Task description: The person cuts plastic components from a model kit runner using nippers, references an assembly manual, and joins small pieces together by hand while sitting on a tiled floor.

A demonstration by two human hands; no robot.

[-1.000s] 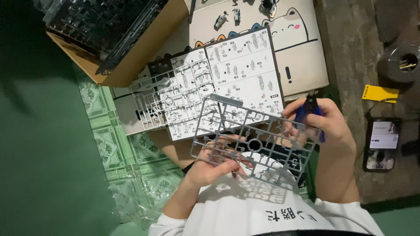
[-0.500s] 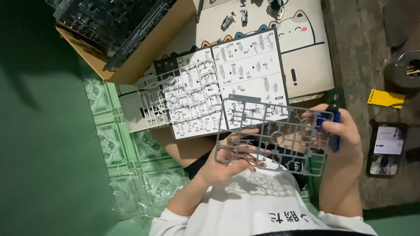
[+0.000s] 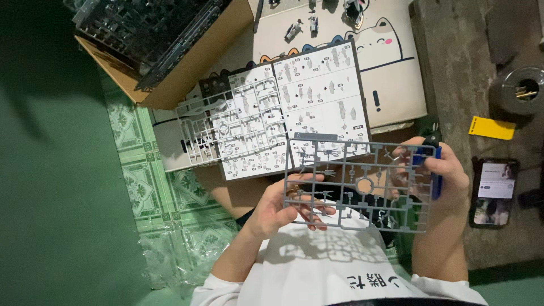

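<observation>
Pinching the grey sprue [image 3: 360, 187] from both sides: left hand [image 3: 280, 209] fingers [image 3: 317, 208] curl under its left edge, thumb on top, so the frame sits flat and face-up for reading. Right hand [image 3: 445, 173] clamps the right edge and also wraps a blue-handled tool [image 3: 435, 170], probably nippers; the blades are hidden behind the frame. Sprue hangs over the lap, just below the open manual [image 3: 306, 102], which carries a second sprue [image 3: 226, 127]. Box [image 3: 170, 73] of sprues is cropped at top. Phone [image 3: 494, 192] sits right.
</observation>
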